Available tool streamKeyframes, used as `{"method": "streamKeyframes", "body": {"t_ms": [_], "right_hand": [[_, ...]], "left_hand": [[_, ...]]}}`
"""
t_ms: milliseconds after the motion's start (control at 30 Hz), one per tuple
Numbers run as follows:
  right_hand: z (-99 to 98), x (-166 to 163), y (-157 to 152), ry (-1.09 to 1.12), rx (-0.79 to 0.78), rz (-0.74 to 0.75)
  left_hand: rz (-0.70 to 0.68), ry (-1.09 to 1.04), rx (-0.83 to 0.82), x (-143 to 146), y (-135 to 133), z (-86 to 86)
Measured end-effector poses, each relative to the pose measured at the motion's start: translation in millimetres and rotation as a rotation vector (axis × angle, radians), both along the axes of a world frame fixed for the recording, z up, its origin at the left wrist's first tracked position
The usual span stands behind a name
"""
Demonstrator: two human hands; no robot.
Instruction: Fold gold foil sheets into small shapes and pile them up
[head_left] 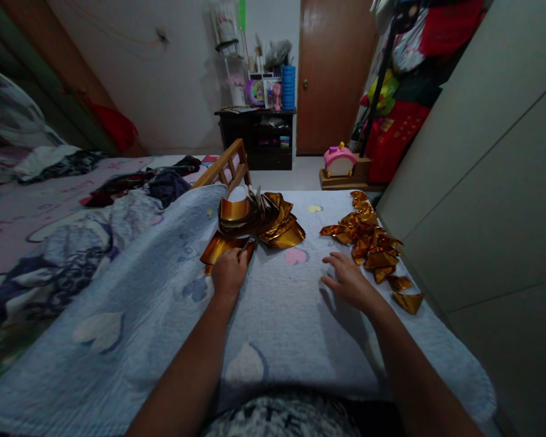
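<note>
My left hand [230,271] is closed at the near edge of a shiny gold foil sheet [221,244], fingers pinched on it. Behind it lies a loose stack of gold foil papers [279,226], some curled with their white backs showing. My right hand [347,280] hovers over the blue quilt with fingers apart and nothing in them. Just beyond and to its right, a row of folded gold foil pieces [366,233] runs along the quilt's right side. The nearest folded piece [408,301] looks boat-shaped.
The blue quilt [273,328] has heart patterns. To the left, a wooden rail [218,167] borders a bed with crumpled clothes [136,212]. A pale cabinet wall [486,158] stands close on the right. Ahead are a dark shelf unit [257,142], a brown door [332,73] and a pink toy [340,161].
</note>
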State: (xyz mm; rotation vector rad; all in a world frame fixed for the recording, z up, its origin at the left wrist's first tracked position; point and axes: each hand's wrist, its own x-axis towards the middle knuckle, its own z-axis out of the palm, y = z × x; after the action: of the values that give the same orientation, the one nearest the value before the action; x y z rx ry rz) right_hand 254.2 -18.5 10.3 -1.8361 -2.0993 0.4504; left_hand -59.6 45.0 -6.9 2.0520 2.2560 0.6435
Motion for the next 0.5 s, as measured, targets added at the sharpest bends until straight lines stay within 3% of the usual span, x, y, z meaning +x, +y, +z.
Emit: {"method": "streamKeyframes", "body": {"t_ms": [267, 500], "right_hand": [[-43.7, 1.4, 31.4, 0.164, 0.37, -0.064], [-62.7, -0.9, 26.2, 0.15, 0.39, -0.084]], "left_hand": [[0.01, 0.049, -0.029, 1.0, 0.9, 0.4], [0.022, -0.029, 0.049, 0.2, 1.5, 1.3]]}}
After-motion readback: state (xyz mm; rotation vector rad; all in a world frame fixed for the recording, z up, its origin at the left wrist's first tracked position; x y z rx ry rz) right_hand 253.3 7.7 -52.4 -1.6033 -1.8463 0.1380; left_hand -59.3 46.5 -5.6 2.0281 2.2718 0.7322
